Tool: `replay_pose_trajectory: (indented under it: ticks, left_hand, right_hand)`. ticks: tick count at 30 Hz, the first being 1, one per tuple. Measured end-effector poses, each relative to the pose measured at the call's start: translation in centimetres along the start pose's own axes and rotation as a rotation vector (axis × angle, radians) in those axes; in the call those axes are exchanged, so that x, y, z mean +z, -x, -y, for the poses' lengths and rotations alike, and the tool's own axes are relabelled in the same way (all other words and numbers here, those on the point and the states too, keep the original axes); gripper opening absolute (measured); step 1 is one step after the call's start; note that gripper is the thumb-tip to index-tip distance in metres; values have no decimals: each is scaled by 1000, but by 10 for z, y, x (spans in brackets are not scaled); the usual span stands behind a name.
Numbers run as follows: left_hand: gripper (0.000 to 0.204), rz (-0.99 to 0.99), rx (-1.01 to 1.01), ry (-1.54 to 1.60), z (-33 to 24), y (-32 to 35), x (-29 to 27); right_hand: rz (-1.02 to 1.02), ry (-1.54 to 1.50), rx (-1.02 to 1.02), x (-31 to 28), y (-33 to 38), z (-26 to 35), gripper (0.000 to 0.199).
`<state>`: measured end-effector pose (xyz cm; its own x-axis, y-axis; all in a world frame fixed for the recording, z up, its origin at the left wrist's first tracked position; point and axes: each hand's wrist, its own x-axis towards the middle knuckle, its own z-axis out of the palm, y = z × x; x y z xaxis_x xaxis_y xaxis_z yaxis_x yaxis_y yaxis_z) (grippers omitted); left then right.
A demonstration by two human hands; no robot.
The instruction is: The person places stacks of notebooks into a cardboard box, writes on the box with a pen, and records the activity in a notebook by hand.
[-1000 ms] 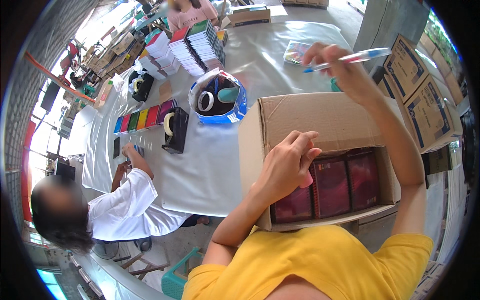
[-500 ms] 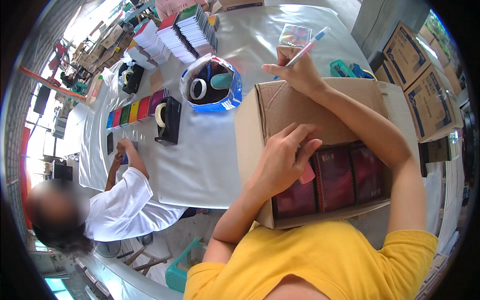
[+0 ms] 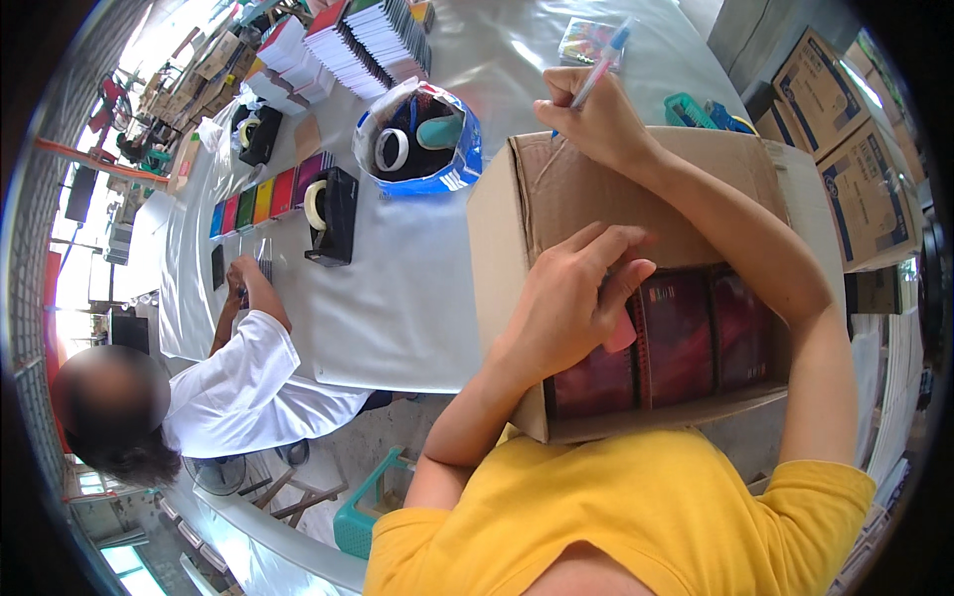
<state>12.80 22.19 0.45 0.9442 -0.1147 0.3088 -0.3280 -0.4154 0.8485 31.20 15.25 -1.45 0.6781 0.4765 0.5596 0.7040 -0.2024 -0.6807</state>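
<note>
An open cardboard box (image 3: 537,199) sits in front of me on the white table (image 3: 397,298), with dark red wrapped packs (image 3: 686,338) side by side inside. My left hand (image 3: 571,298) rests on the packs at the box's left side, fingers bent, with something small and pink under them. My right hand (image 3: 596,119) is at the box's far flap, shut on a pen (image 3: 601,65) with a blue cap whose tip points down at the flap.
A blue bag (image 3: 422,139) holds tape rolls and a dispenser. A black tape dispenser (image 3: 328,214) stands left of it. Stacks of booklets (image 3: 348,45) and coloured packs (image 3: 263,199) lie farther off. A person in white (image 3: 219,387) works at left. Cartons (image 3: 845,149) stand at right.
My right hand came down and in from the upper right with the pen, reaching the box's far flap. My left hand stayed on the packs; the view shifted slightly.
</note>
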Motion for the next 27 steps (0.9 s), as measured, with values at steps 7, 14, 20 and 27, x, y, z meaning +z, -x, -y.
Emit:
replay_pose_trajectory:
  ticks: [7, 14, 20, 27]
  left_hand:
    - [20, 7, 11, -11, 0, -1, 1]
    - [21, -6, -5, 7, 0, -2, 2]
    - [22, 13, -8, 5, -2, -2, 1]
    - [21, 24, -14, -11, -2, -1, 0]
  right_hand:
    - [-29, 15, 7, -3, -2, -5, 25]
    - [-37, 21, 63, -14, -1, -7, 26]
    - [4, 18, 85, -9, -2, -1, 29]
    - [17, 29, 110, -9, -2, -2, 29]
